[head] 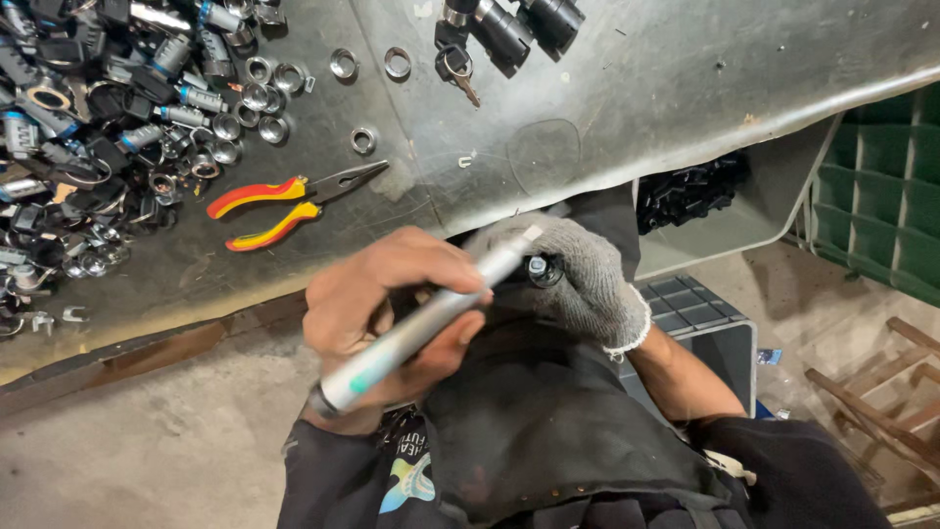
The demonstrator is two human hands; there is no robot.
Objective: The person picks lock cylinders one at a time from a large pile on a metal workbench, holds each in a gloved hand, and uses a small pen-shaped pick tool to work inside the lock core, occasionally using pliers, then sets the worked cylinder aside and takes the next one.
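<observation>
My left hand [387, 294] is bare and closed around a slim silver cylindrical tool [421, 328] with a teal band near its lower end. The tool's tip points up and to the right, toward my right hand. My right hand [587, 274] wears a grey knit glove and grips a small dark round part with a metal end [539, 269]. The tool's tip sits just beside that part. Both hands are held over my lap, in front of the edge of the grey metal worktable [587, 108].
Red-and-yellow-handled pliers [294, 201] lie on the table. A pile of lock cylinders and small parts [88, 127] fills the left, with loose metal rings [362, 139] nearby. Black cylinders with a key [499, 34] sit at the top. A grey tray of black parts [695, 191], a green crate [891, 186] and a wooden frame [881, 392] stand on the right.
</observation>
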